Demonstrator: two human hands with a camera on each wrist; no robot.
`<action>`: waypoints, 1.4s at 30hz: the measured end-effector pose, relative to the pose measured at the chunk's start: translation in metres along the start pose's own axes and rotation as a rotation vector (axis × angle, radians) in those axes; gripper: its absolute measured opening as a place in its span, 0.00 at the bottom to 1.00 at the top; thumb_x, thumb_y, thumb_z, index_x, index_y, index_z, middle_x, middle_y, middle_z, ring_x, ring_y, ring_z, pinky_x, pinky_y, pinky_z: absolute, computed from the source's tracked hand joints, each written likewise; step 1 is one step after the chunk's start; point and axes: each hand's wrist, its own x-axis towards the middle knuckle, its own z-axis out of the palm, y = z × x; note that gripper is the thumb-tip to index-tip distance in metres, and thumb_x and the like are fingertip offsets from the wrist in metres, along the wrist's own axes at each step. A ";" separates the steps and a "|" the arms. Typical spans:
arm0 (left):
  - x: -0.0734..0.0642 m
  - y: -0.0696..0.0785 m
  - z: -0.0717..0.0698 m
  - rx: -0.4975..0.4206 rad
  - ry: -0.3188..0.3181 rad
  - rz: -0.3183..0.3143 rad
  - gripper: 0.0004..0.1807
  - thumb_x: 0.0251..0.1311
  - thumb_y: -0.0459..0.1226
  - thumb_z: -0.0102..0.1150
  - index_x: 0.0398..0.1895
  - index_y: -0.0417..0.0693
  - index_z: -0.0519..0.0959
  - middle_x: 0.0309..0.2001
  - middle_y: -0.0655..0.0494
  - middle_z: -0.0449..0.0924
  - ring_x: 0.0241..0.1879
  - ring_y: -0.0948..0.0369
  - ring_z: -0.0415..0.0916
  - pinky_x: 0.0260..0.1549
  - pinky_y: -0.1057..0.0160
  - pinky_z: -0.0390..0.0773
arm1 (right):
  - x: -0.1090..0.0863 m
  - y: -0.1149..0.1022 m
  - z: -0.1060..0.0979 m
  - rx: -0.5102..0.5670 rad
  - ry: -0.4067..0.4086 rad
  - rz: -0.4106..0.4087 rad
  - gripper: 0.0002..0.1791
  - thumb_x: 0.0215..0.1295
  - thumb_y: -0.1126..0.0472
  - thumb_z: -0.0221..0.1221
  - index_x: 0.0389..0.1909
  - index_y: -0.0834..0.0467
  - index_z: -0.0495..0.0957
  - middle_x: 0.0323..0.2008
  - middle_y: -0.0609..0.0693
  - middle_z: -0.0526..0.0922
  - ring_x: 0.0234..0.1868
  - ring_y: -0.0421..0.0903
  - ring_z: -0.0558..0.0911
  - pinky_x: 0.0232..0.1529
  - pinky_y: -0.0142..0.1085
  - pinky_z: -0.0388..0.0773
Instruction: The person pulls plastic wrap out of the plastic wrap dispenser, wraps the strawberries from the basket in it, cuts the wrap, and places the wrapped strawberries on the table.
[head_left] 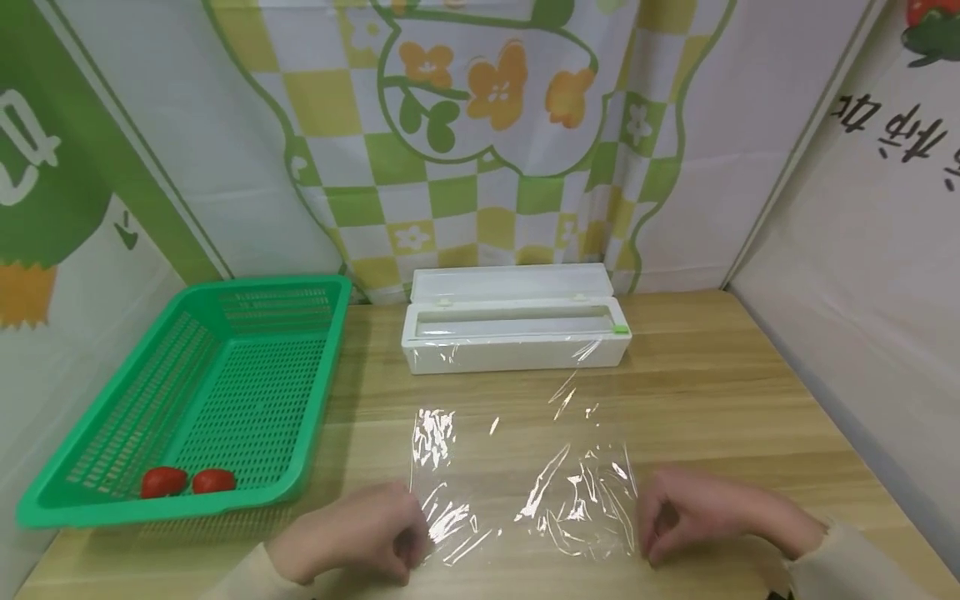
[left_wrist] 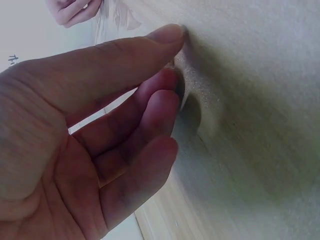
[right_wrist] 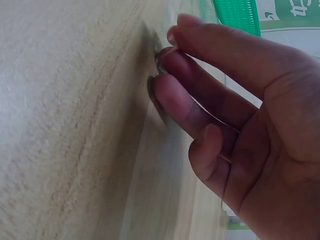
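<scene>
A sheet of clear cling film (head_left: 525, 492) stretches over the table toward me from a white cling film dispenser (head_left: 517, 354), whose lid stands up. At the film's near left corner my left hand (head_left: 367, 529) pinches the edge between thumb and fingers; in the left wrist view the thumb (left_wrist: 125, 57) comes down to the curled fingertips just over the wood. My right hand (head_left: 697, 512) pinches the near right edge, thumb and forefinger forming a ring. A bit of film shows by the right fingertips (right_wrist: 172, 92) in the right wrist view.
On the left stands a green plastic basket (head_left: 322, 400) with two red items (head_left: 213, 481) in its near end. A green tab (head_left: 620, 329) sits at the dispenser's right end. Behind the wooden table (head_left: 712, 375) hangs a patterned curtain (head_left: 487, 200), with printed cloth walls on both sides.
</scene>
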 end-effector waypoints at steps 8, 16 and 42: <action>-0.003 0.001 0.000 -0.045 -0.014 -0.022 0.14 0.32 0.30 0.74 0.14 0.56 0.78 0.16 0.74 0.72 0.18 0.77 0.66 0.21 0.78 0.71 | -0.006 -0.002 0.000 -0.034 0.004 -0.021 0.03 0.56 0.60 0.69 0.32 0.49 0.87 0.29 0.38 0.87 0.32 0.22 0.78 0.32 0.19 0.77; -0.007 0.004 -0.004 -0.084 -0.007 -0.033 0.12 0.35 0.33 0.77 0.18 0.55 0.80 0.18 0.73 0.75 0.20 0.78 0.67 0.23 0.78 0.72 | -0.005 -0.001 0.002 -0.091 0.027 -0.073 0.06 0.53 0.63 0.70 0.31 0.49 0.88 0.29 0.38 0.87 0.33 0.24 0.78 0.34 0.16 0.74; -0.064 -0.005 -0.073 -0.001 0.543 0.175 0.10 0.55 0.33 0.70 0.37 0.57 0.82 0.28 0.72 0.79 0.29 0.79 0.71 0.22 0.80 0.73 | -0.001 0.000 0.007 -0.078 0.046 -0.071 0.07 0.49 0.63 0.72 0.30 0.49 0.88 0.28 0.39 0.86 0.32 0.23 0.77 0.30 0.16 0.74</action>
